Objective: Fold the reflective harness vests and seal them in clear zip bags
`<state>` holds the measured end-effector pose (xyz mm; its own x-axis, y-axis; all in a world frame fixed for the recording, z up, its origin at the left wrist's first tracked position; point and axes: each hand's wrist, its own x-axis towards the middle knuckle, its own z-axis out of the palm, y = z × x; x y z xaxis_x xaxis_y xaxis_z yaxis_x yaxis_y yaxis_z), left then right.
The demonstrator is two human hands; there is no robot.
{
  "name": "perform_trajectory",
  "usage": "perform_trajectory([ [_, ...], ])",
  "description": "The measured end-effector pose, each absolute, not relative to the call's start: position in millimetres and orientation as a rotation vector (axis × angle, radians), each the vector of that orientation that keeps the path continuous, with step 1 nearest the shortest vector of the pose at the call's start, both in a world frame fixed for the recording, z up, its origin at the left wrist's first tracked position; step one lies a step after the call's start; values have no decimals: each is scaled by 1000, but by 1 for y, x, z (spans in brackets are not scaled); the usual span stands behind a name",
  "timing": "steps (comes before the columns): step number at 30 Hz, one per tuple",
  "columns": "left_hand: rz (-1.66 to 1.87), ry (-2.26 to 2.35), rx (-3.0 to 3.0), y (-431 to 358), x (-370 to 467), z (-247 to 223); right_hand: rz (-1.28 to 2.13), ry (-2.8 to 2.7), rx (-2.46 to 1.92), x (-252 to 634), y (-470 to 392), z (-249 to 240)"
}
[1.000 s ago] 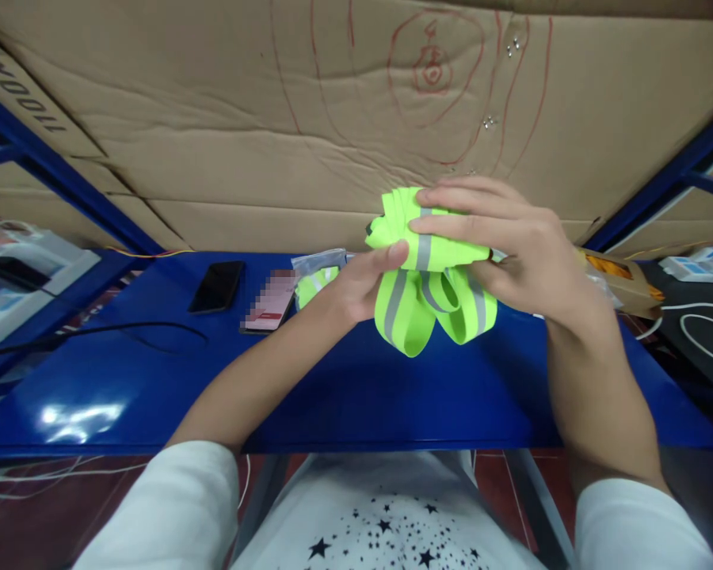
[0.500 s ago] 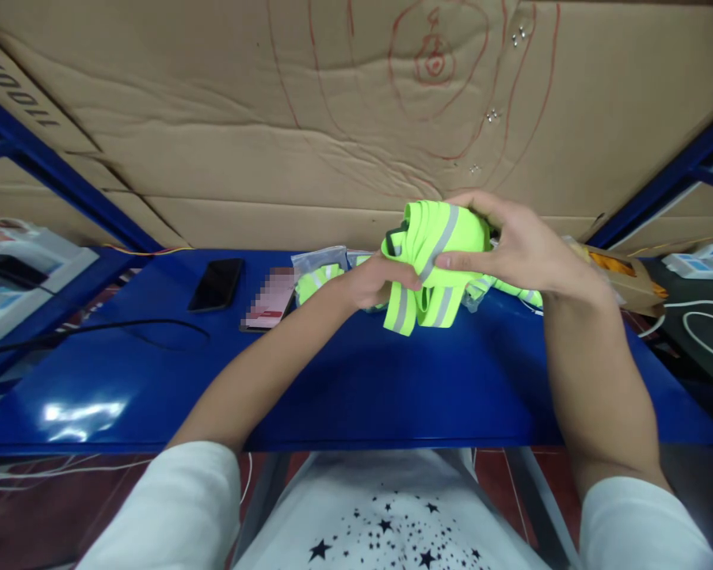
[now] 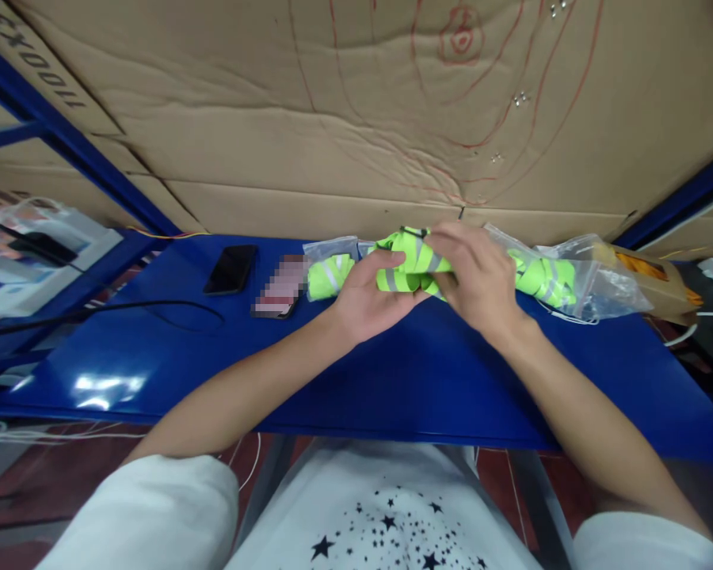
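A bundle of neon yellow-green reflective strap (image 3: 413, 252) with grey stripes is held between both hands above the blue table. My left hand (image 3: 371, 297) cups it from the left and below, thumb on top. My right hand (image 3: 475, 273) wraps its right side, fingers bent over the top, hiding part of it. A dark piece shows at the bundle's upper edge. Behind my left hand lies a clear bag with a similar folded strap (image 3: 328, 277). Right of my right hand, another bagged neon strap (image 3: 547, 281) rests on the table.
On the blue table (image 3: 428, 388) lie a black phone (image 3: 230, 269) and a second phone with a lit screen (image 3: 279, 289). A black cable (image 3: 124, 309) crosses the left side. A cardboard box (image 3: 653, 281) stands at the right; a cardboard wall (image 3: 243, 142) rises behind.
The strap bundle has come lower and turned, its hanging loops now gathered in. My right hand has moved over its right side, and my left hand has opened under it. The view has shifted slightly.
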<state>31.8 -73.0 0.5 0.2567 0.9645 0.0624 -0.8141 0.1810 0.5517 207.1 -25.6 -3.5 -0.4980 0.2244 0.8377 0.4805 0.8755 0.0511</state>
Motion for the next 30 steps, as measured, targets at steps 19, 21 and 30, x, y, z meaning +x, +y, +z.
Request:
perform_trajectory([
  [19, 1320, 666, 1076, -83, 3, -37, 1641, -1398, -737, 177, -55, -54],
  [21, 1294, 645, 1107, -82, 3, -43, 1733, -1383, -696, 179, -58, -51],
  [30, 1052, 640, 1133, -84, 9, -64, 1887, -1368, -743, 206, -64, -56],
])
